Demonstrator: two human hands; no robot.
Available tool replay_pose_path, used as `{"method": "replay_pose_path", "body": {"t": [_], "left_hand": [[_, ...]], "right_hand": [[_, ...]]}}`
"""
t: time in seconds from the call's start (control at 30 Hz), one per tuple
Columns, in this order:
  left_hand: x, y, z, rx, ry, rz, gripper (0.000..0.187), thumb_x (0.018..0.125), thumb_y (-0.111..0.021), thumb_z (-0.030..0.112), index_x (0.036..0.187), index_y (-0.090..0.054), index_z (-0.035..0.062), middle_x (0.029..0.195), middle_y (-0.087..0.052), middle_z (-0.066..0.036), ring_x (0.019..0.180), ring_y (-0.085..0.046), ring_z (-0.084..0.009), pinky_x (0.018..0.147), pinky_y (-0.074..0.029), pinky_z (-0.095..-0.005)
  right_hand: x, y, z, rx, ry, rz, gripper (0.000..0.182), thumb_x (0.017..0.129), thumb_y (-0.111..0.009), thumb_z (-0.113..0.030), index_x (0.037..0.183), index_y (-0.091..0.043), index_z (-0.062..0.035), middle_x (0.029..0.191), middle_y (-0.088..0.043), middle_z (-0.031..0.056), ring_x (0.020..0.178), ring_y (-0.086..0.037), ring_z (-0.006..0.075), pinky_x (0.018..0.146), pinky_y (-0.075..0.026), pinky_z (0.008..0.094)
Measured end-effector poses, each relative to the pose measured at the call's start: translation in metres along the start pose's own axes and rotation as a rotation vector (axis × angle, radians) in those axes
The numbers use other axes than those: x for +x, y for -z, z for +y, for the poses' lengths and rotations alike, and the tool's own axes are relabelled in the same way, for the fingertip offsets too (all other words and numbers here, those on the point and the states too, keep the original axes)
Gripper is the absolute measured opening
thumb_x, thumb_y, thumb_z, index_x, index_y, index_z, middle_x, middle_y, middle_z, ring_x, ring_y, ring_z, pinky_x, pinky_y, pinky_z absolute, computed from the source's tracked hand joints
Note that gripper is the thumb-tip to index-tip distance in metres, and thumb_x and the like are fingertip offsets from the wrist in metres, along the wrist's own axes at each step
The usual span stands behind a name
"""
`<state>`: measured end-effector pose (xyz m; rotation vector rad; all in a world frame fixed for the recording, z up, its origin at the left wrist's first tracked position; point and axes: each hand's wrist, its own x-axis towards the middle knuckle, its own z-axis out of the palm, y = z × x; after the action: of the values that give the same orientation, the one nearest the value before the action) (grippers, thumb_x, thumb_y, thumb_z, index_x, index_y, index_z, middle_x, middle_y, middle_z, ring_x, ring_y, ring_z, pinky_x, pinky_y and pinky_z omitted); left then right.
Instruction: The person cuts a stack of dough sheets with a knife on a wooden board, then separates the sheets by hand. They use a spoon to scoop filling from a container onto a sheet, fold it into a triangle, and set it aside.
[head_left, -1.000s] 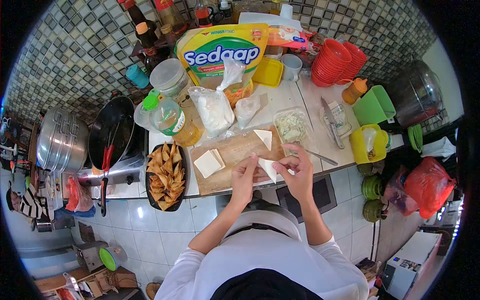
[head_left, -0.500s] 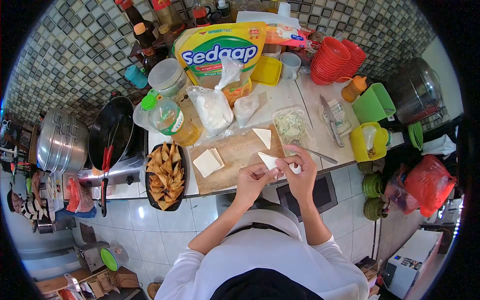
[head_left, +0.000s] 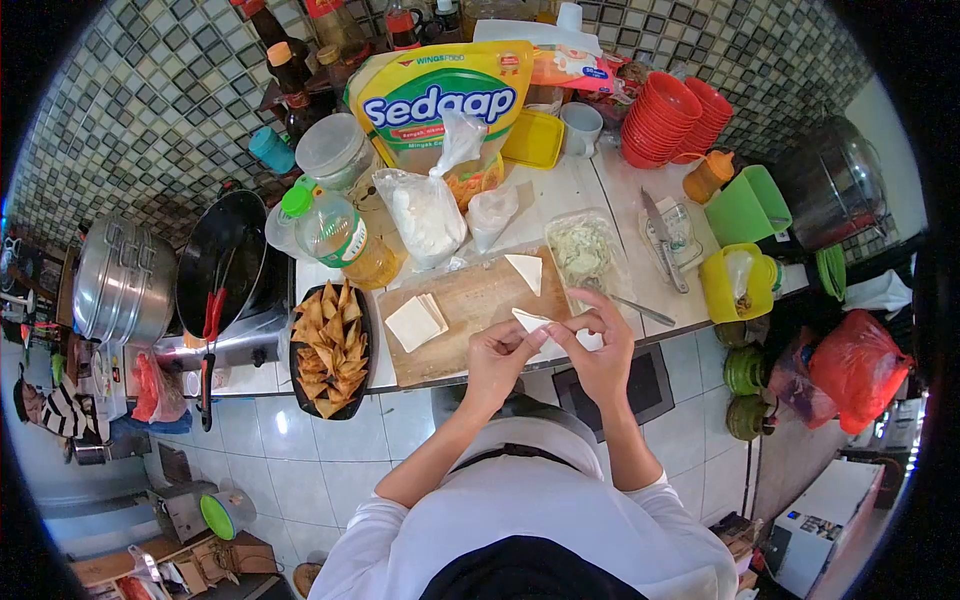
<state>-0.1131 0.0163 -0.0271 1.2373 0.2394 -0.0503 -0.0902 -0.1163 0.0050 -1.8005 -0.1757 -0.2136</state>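
Observation:
My left hand (head_left: 500,358) and my right hand (head_left: 602,345) pinch a folded white pastry wrapper (head_left: 529,319) between them, above the front edge of a wooden cutting board (head_left: 462,317). Thumbs and fingertips hide part of it; a bit of white also shows beneath my right fingers. A stack of square wrappers (head_left: 417,323) lies on the board's left side. On its far right corner rests a triangular folded wrapper (head_left: 525,273). Just beyond my right hand, a clear tray of pale green-flecked filling (head_left: 582,250) has a spoon (head_left: 642,311) sticking out.
A black plate (head_left: 361,378) of fried golden triangles stands left of the board, near a wok (head_left: 222,262) on the stove. An oil bottle (head_left: 335,237) and a bag of white powder (head_left: 425,222) stand behind. A knife (head_left: 663,243) lies at right.
Both thumbs have come up and together on the wrapper, and its showing white part looks smaller. My left hand has shifted slightly left; the things on the counter look the same.

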Motion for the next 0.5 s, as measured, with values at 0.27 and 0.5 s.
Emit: {"method": "replay_pose_path", "body": {"t": [0.27, 0.5], "left_hand": [[0.002, 0.004, 0.004, -0.046, -0.031, -0.001, 0.01, 0.083, -0.066, 0.009, 0.085, -0.067, -0.0012, 0.072, -0.063, -0.002, 0.061, -0.052, -0.0035, 0.054, -0.041, -0.0183], [0.008, 0.026, -0.001, -0.026, -0.036, 0.112, 0.017, 0.085, -0.063, 0.012, 0.091, -0.065, -0.0034, 0.085, -0.067, -0.006, 0.075, -0.062, -0.0103, 0.07, -0.052, -0.0243]], "right_hand": [[0.004, 0.004, -0.008, -0.055, 0.037, -0.079, 0.044, 0.072, -0.072, -0.005, 0.113, -0.057, -0.0055, 0.068, -0.066, 0.005, 0.063, -0.058, 0.0093, 0.064, -0.046, 0.0238], [0.016, 0.0, -0.009, -0.043, 0.035, -0.165, 0.043, 0.071, -0.073, -0.006, 0.112, -0.058, -0.0041, 0.067, -0.066, 0.0027, 0.063, -0.054, 0.0071, 0.066, -0.044, 0.0238]]}}
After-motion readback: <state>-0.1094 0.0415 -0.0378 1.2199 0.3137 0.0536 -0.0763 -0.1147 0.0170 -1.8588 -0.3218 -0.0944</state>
